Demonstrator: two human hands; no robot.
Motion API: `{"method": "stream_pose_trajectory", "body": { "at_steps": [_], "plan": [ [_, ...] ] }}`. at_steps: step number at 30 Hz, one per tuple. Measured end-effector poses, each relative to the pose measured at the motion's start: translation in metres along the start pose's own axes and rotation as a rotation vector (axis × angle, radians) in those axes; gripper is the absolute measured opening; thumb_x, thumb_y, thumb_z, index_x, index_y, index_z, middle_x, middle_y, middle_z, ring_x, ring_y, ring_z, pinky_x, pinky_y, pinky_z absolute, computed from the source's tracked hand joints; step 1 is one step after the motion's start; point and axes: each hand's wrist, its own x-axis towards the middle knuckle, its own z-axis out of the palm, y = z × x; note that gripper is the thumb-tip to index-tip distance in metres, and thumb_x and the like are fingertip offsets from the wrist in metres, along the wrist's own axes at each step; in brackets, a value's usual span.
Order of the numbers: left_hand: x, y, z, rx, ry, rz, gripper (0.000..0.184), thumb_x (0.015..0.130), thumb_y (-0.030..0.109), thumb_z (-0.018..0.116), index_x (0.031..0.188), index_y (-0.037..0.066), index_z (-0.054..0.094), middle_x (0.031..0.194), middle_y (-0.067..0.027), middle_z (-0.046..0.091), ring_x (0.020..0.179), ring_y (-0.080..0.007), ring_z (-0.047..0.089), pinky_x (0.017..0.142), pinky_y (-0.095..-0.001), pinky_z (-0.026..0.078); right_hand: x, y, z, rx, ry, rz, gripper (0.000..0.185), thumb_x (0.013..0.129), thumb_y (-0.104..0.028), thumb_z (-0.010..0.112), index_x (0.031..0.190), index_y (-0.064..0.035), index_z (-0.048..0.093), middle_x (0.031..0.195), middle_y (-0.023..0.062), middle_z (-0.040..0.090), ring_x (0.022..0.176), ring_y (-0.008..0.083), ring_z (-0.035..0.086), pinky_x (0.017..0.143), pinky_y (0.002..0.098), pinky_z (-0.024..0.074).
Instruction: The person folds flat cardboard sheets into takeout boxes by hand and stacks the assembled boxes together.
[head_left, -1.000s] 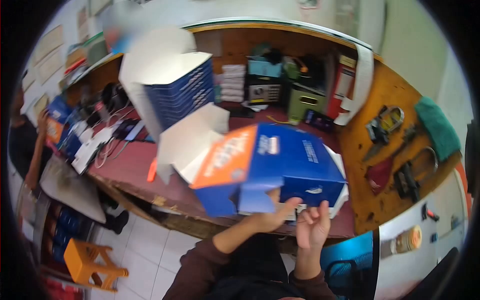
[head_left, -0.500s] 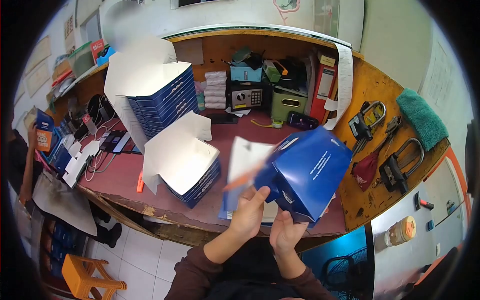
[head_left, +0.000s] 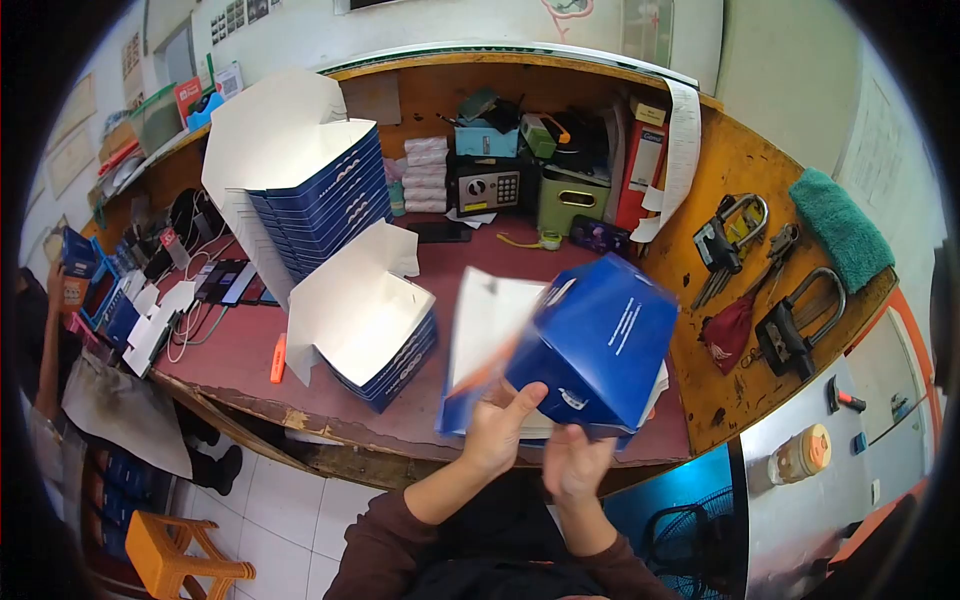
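Observation:
A partly folded blue cardboard box (head_left: 605,340) is held tilted over the front of the desk. My left hand (head_left: 492,435) is closed on its near left corner, with the thumb on the blue face. Under the near edge, my right hand (head_left: 577,465) is slightly blurred and grips the box there, its fingertips partly hidden. Beneath it lies a pile of flat cardboard sheets (head_left: 490,305) with white and blue faces. To the left stands a short stack of open blue boxes (head_left: 385,365) with white insides; a taller stack (head_left: 325,205) rises behind it.
An orange marker (head_left: 278,360) lies near the desk's front left. A small safe (head_left: 488,190), a green bin (head_left: 572,198) and a tape measure (head_left: 535,241) are at the back. Padlocks (head_left: 790,340) and a green towel (head_left: 842,232) sit right. Another person (head_left: 120,410) is at far left.
The blue box has shifted a little left and its blue faces have turned. My right hand has moved slightly along the near edge. The stacks have stayed put.

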Motion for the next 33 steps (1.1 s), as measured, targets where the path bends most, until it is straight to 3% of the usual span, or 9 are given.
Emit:
{"method": "stream_pose_trajectory", "body": {
  "at_steps": [4,10,15,17,20,23,26,30,33],
  "plan": [
    [0.001,0.0,-0.003,0.002,-0.088,0.002,0.04,0.085,0.018,0.062,0.121,0.007,0.048,0.116,-0.002,0.055,0.109,-0.0134,0.049,0.097,-0.0317,0.034,-0.002,0.005,0.001,0.219,0.12,0.184,0.043,0.078,-0.003,0.067,0.117,-0.0022,0.048,0.114,0.0083,0.056,0.105,0.02,0.054,0.095,0.0352,0.0401],
    [0.01,0.026,-0.018,-0.203,-0.009,-0.474,0.05,0.085,0.035,0.058,0.12,0.002,0.046,0.113,-0.0105,0.056,0.102,-0.0204,0.056,0.087,-0.0356,0.046,-0.012,0.015,-0.054,-0.92,-0.46,-0.05,0.033,0.076,-0.003,0.066,0.107,0.0025,0.055,0.101,0.0103,0.059,0.087,0.0189,0.059,0.08,0.0309,0.0483],
    [0.033,0.057,-0.072,0.105,-0.32,-0.412,0.053,0.078,0.028,0.064,0.118,-0.002,0.047,0.109,-0.0115,0.057,0.094,-0.0183,0.059,0.081,-0.0305,0.049,0.002,-0.022,-0.191,-0.565,0.215,0.269,0.046,0.086,-0.028,0.057,0.12,0.001,0.045,0.112,0.015,0.054,0.091,0.024,0.059,0.08,0.032,0.0491],
    [0.038,0.062,-0.081,0.216,-0.438,-0.404,0.053,0.077,0.024,0.064,0.119,-0.003,0.045,0.111,-0.0111,0.055,0.095,-0.0166,0.058,0.082,-0.0291,0.048,0.03,-0.08,-0.084,0.198,0.153,0.442,0.042,0.088,-0.025,0.054,0.12,0.0015,0.046,0.108,0.0145,0.056,0.09,0.0233,0.06,0.075,0.0307,0.0503],
    [0.034,0.063,-0.078,0.169,-0.335,-0.2,0.072,0.075,0.047,0.067,0.12,-0.005,0.044,0.115,-0.0105,0.054,0.098,-0.0166,0.056,0.083,-0.0288,0.047,0.036,-0.085,-0.088,-0.412,-0.236,0.335,0.036,0.091,-0.023,0.049,0.117,0.0022,0.047,0.103,0.0123,0.059,0.087,0.0202,0.06,0.071,0.0295,0.0506],
    [0.017,0.052,-0.061,-0.168,-0.524,-0.184,0.09,0.077,0.071,0.041,0.128,-0.003,0.037,0.116,-0.0154,0.053,0.098,-0.0234,0.057,0.083,-0.04,0.049,0.035,-0.069,-0.054,-0.291,0.117,0.291,0.032,0.091,-0.021,0.05,0.113,0.0023,0.048,0.099,0.0101,0.06,0.084,0.0171,0.06,0.071,0.0283,0.0495],
    [0.007,0.038,-0.071,0.558,-0.843,-0.192,0.077,0.087,0.063,0.028,0.13,-0.001,0.036,0.114,-0.0178,0.054,0.096,-0.0267,0.059,0.079,-0.0431,0.05,0.025,-0.046,-0.041,-0.25,0.071,0.146,0.039,0.085,-0.02,0.062,0.114,0.0026,0.048,0.101,0.0082,0.057,0.088,0.0157,0.057,0.077,0.0287,0.0466],
    [-0.007,0.015,-0.043,-0.852,-0.564,-0.696,0.063,0.091,0.053,0.027,0.119,0.002,0.048,0.091,-0.0118,0.058,0.073,-0.0231,0.057,0.063,-0.0342,0.047,0.018,-0.022,-0.024,-0.396,0.105,-0.243,0.044,0.08,-0.023,0.068,0.11,0.0025,0.048,0.099,0.0072,0.057,0.09,0.0178,0.057,0.079,0.0314,0.0471],
    [-0.01,0.018,-0.023,-1.148,-0.282,-0.804,0.067,0.089,0.06,0.024,0.117,0.004,0.048,0.071,-0.0065,0.049,0.055,-0.0162,0.045,0.048,-0.0294,0.036,0.022,-0.015,-0.002,-0.325,0.209,-0.297,0.043,0.082,-0.024,0.066,0.112,0.002,0.047,0.101,0.0089,0.057,0.09,0.0189,0.058,0.079,0.0323,0.0486]
  ]
}}
